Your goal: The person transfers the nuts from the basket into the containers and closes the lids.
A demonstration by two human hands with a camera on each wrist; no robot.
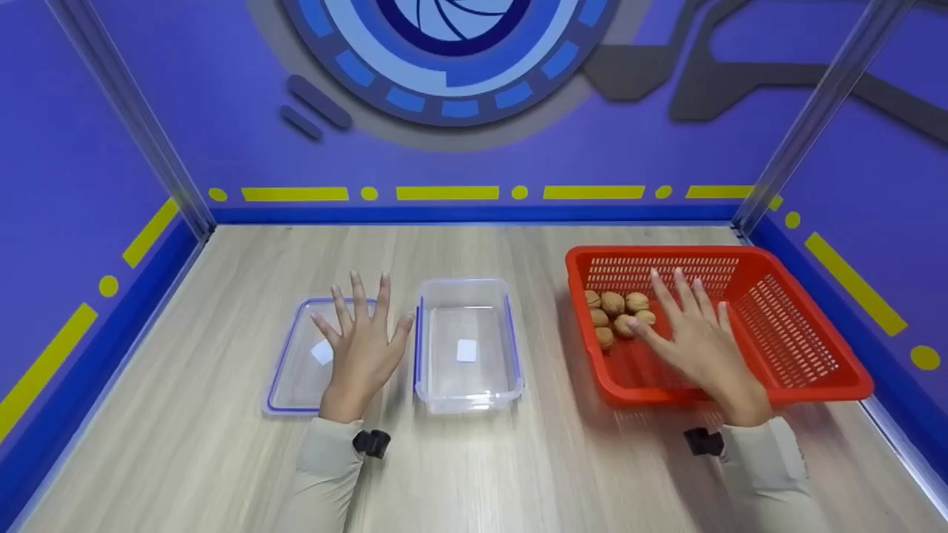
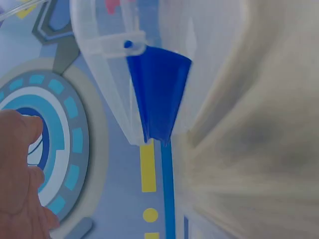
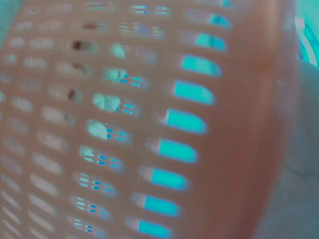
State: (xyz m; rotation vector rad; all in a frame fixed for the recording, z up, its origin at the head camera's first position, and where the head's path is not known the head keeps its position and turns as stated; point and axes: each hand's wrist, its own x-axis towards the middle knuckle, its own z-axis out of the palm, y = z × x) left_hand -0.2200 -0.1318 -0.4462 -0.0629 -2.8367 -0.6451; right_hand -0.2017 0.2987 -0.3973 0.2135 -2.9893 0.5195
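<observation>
My left hand (image 1: 364,354) has its fingers spread, palm down, over a clear lid with a blue seal (image 1: 285,385). It holds nothing. To its right stands a clear plastic box (image 1: 466,381) with blue side latches and a white label inside. In the left wrist view the box's blue latch (image 2: 158,94) hangs near the lens, and part of the left hand (image 2: 17,184) shows at the left edge. Over a red plastic basket (image 1: 785,370), the right hand (image 1: 700,346) is spread and holds nothing. Several walnuts (image 1: 612,303) lie in the basket's left part, beside the right thumb.
All of this is on a light wooden table (image 1: 222,474). Blue patterned walls (image 1: 459,163) close off the back and both sides. The basket's slotted wall (image 3: 224,149) fills most of the right wrist view.
</observation>
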